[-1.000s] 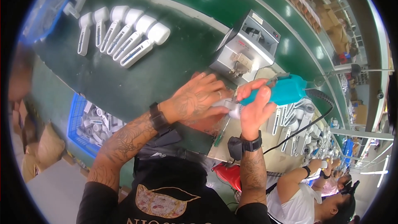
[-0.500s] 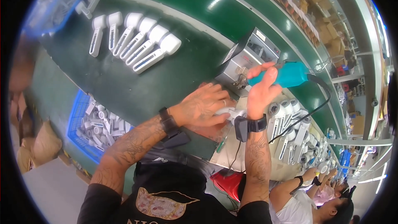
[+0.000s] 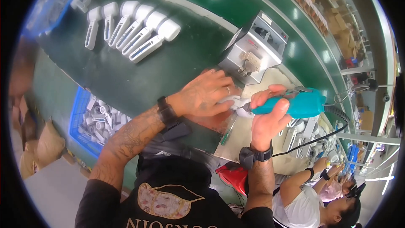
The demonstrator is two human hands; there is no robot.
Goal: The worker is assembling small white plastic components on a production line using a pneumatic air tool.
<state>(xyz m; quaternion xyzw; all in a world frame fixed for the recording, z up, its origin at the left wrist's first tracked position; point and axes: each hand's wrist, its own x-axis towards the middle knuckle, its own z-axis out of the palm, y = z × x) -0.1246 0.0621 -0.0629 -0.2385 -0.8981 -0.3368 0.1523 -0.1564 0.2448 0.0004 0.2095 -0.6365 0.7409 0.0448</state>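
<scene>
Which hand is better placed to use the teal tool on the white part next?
Probably the right hand: it grips the tool, which points at the white part; the left hand holds that part.

The hands [image 3: 204, 95] hold a white part [image 3: 237, 103], left, and a teal power tool [image 3: 304, 103], right.

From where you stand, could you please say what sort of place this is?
Probably an assembly workshop: the right hand holds a teal power tool, matching white parts lie fanned on a green bench, and a blue crate holds more.
</scene>
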